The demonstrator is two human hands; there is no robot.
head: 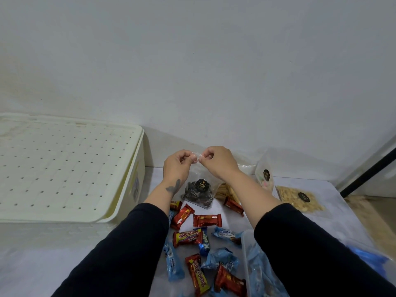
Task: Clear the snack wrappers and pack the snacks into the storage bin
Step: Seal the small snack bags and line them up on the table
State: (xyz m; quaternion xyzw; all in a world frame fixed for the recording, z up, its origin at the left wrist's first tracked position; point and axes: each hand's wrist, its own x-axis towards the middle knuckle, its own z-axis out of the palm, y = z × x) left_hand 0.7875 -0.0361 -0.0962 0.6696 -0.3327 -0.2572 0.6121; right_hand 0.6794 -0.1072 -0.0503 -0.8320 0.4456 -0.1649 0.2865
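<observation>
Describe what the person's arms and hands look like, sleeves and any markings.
Both arms wear long black sleeves pushed partway up the forearms. The left hand and right hand are bare: no gloves, rings, watch or bracelets visible. A dark butterfly-shaped tattoo marks the left wrist. Fingernails are too small to judge.
</observation>
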